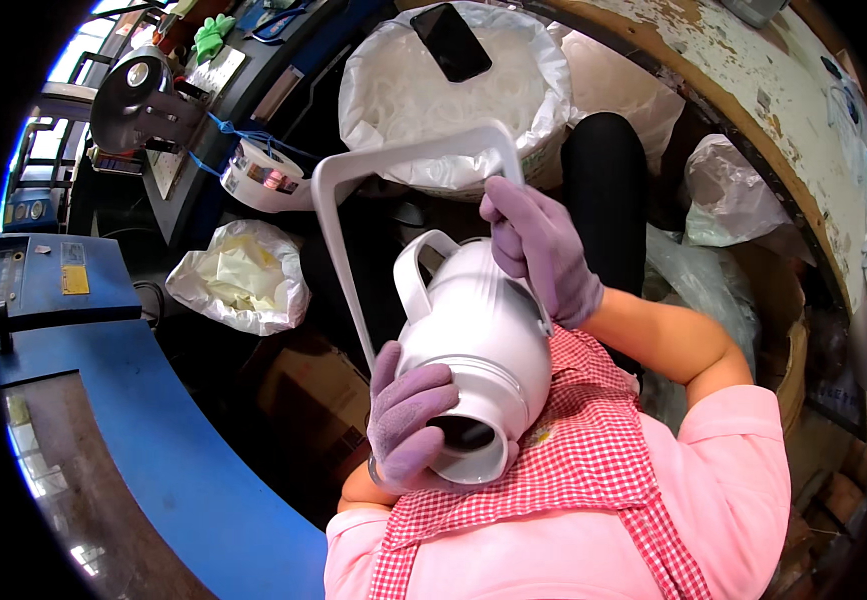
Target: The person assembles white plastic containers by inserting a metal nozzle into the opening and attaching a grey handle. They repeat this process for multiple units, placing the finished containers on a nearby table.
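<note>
Held a white jug tilted in front of the red checked apron, open mouth toward the chest. Had the purple-gloved left hand clasped around the neck, just beside the mouth, and the right hand, gloved alike, closed on one arm of the jug's big handle, near a corner. Had the hands apart, both on the jug. Could not tell the exact hold of the right fingertips.

Saw a black phone near the far edge of a large white bag, beyond the handle. Saw also a smaller bag near the blue machine's right edge, and crumpled plastic beside the left edge of the peeling counter.
</note>
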A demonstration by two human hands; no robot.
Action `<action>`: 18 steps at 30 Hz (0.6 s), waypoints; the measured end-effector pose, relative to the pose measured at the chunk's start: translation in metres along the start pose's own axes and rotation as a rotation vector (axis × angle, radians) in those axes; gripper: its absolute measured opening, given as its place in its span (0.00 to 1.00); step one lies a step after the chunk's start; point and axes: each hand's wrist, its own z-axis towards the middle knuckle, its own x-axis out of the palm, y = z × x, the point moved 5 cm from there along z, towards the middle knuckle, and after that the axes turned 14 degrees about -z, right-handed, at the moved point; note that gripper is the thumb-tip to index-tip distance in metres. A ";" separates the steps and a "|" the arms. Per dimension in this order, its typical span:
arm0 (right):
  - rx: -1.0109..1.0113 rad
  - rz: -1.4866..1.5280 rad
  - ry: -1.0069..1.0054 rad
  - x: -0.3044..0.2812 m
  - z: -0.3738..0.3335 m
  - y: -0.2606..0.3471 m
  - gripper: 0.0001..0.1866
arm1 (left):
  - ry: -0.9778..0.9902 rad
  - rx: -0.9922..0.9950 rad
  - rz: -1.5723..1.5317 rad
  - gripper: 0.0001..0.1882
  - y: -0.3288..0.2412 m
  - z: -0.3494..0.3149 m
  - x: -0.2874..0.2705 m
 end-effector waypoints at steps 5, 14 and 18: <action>-0.026 0.094 0.247 -0.007 -0.007 -0.004 0.23 | 0.388 -0.194 -0.249 0.35 0.010 0.025 -0.001; -0.027 0.530 0.351 -0.051 -0.033 -0.014 0.26 | -0.160 -1.081 -1.108 0.10 0.103 -0.027 0.025; -0.087 0.484 0.421 -0.058 -0.038 -0.019 0.26 | -0.090 -0.719 -0.987 0.12 0.105 -0.043 0.029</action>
